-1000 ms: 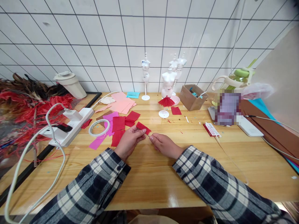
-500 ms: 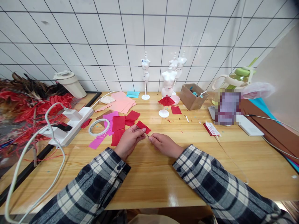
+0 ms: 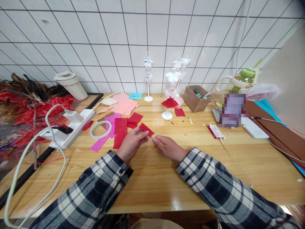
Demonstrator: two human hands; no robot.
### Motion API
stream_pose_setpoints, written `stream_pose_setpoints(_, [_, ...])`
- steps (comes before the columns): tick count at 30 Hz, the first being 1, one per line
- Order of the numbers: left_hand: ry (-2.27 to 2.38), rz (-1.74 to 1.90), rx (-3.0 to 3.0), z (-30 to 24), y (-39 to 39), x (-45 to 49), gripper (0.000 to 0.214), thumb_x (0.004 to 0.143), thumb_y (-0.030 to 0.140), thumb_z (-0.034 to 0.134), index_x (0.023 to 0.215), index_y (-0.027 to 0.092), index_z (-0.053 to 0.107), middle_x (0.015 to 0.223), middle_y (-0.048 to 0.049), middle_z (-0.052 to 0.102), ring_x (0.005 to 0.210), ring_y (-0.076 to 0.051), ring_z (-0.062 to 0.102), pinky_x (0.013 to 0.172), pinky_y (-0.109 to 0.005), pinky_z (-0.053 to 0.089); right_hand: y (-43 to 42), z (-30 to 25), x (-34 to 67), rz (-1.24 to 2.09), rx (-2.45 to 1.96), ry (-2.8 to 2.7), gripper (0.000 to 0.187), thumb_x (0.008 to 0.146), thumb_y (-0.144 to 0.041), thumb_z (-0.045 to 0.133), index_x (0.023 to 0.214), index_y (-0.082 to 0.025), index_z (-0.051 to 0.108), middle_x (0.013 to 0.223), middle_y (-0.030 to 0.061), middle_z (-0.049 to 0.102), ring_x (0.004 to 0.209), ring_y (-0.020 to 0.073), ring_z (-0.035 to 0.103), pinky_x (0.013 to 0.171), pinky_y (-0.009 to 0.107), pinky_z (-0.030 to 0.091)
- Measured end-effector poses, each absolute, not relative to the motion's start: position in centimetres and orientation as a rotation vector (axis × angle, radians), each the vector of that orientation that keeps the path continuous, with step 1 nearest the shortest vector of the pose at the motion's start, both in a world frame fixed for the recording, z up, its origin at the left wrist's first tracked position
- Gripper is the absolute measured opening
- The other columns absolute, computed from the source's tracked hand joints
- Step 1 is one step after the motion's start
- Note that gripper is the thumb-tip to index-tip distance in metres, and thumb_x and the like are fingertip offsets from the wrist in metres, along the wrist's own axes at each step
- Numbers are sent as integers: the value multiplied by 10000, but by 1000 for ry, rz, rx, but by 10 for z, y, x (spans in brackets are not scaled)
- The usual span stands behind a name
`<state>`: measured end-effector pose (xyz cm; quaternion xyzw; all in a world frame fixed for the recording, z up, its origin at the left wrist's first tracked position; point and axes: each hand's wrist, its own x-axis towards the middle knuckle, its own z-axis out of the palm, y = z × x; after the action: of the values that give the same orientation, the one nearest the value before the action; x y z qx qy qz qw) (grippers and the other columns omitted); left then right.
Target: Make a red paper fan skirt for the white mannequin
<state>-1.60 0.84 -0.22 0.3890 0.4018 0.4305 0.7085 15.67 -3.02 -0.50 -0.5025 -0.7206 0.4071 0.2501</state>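
Observation:
Between thumb and fingers, my left hand [image 3: 133, 141] pinches a small piece of red crepe paper [image 3: 146, 128] with a fringed lower right edge. Close to that fringe, my right hand [image 3: 168, 147] is closed round a thin tool [image 3: 151, 137]. Only its slim tip shows; the fingers hide the rest, so I cannot tell its kind. Several flat red paper pieces [image 3: 120, 125] lie just left of my left hand. Beyond both hands, a white mini dress form [image 3: 172, 79] wears a fringed red paper skirt [image 3: 169, 102].
White tape roll [image 3: 91, 131] and magenta paper [image 3: 97, 145] lie left, near a power strip [image 3: 78, 124] with looping cables. Pink paper [image 3: 125, 105], another dress form [image 3: 148, 74] and a small cardboard box [image 3: 195, 101] stand towards the wall. At right are a blurred phone [image 3: 232, 109] and a jug [image 3: 243, 78].
My right hand has shifted very slightly to the right, and the tool's tip has tilted a little beside the fringe. The left hand's hold on the red paper looks the same.

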Motion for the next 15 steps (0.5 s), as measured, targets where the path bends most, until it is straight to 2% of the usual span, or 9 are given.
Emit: stream_pose_setpoints(15, [915, 949, 865, 1, 7, -15, 241, 646, 237, 795, 810, 152, 641, 824, -9, 654, 744, -101, 594, 733, -235, 482, -29, -6, 157, 1083, -1398, -1993, 374, 976, -418, 328, 698, -198, 448, 623, -26, 522, 611, 119, 471, 611, 245, 342])
